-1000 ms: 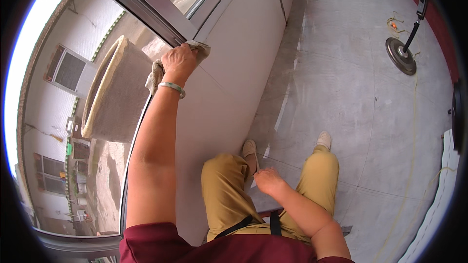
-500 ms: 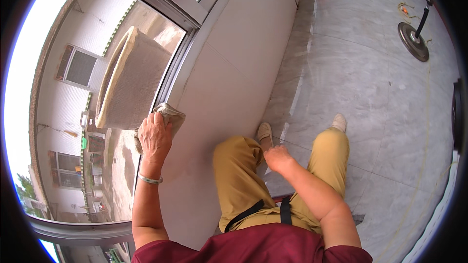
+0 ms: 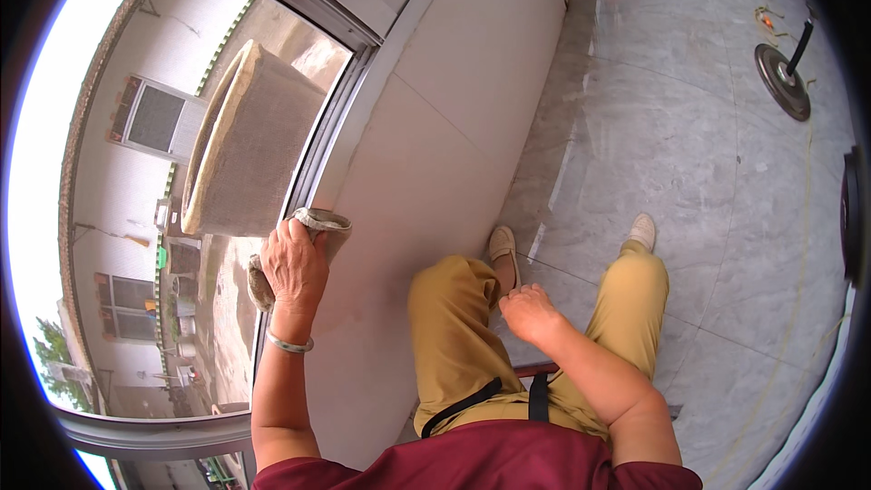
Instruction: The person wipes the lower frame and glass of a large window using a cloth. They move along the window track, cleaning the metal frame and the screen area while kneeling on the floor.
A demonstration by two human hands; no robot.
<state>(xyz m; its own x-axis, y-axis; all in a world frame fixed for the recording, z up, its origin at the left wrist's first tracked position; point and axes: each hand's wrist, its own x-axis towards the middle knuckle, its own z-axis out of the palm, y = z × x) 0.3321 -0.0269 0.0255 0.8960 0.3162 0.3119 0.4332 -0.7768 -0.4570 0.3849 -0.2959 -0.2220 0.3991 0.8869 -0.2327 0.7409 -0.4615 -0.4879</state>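
Fingers (image 3: 297, 235) of one hand (image 3: 297, 269) (the left) grip one cloth (image 3: 335, 230).

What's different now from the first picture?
The left hand has moved with its cloth along the window frame, away from the far corner and back toward the maroon shirt. Nothing was picked up or let go. The right hand stayed between the tan trouser legs.

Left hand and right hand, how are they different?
The left hand holds a cloth at the window frame; the right hand is between the knees, away from the cloth. The left hand has a pale bracelet at its wrist; the right hand shows none. Both are gloveless.
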